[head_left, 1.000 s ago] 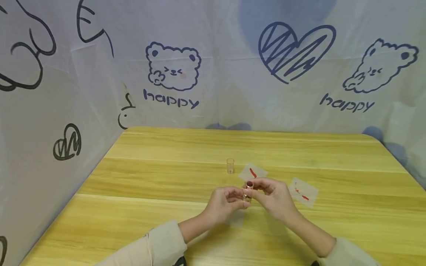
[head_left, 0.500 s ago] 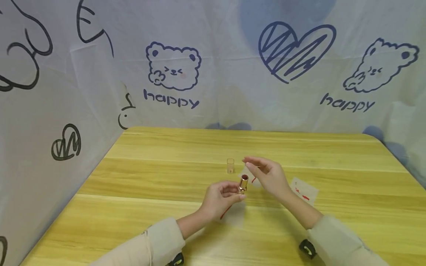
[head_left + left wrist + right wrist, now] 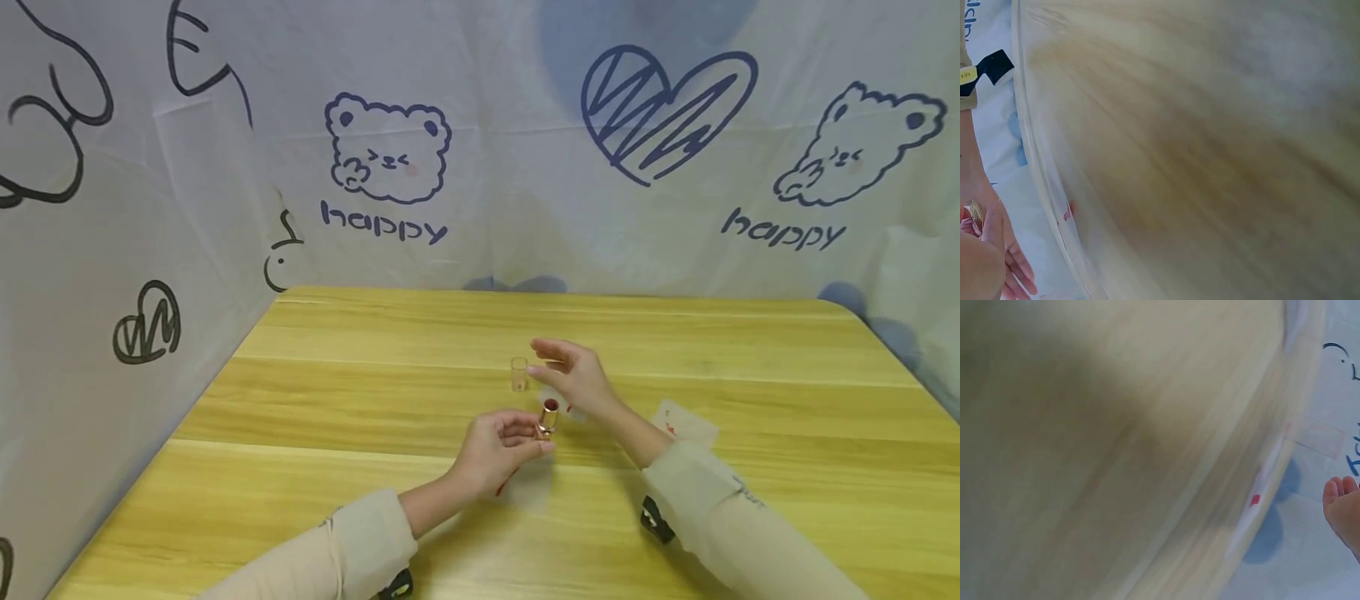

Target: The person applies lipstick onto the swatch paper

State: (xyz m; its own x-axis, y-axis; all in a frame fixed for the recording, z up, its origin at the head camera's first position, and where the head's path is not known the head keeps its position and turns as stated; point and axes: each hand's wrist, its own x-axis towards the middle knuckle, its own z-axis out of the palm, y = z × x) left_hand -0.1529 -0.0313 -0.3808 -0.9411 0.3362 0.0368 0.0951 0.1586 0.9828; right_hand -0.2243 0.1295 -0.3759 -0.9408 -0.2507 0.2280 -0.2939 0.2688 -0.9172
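My left hand (image 3: 491, 454) holds a gold lipstick (image 3: 548, 417) upright between thumb and fingers, its dark red tip inside the tube's top. A glint of the gold tube also shows in the left wrist view. My right hand (image 3: 577, 379) reaches over the table beyond the lipstick, thumb and fingers spread apart. Just left of its thumb stands a clear lipstick cap (image 3: 519, 375), upright on the table. Whether the thumb touches the cap, I cannot tell. The right wrist view has the clear cap (image 3: 1316, 436) apart from the right fingertips (image 3: 1341, 484).
A paper slip (image 3: 693, 423) with red smears lies right of the right forearm. Another red-marked slip (image 3: 532, 492) is below the left hand, and a third is mostly covered by the right hand. The wooden table (image 3: 337, 375) meets a cloth backdrop (image 3: 510, 208) with drawings.
My right hand has let go of the lipstick and moved up and left toward the clear cap. The left hand has shifted slightly left, still holding the lipstick.
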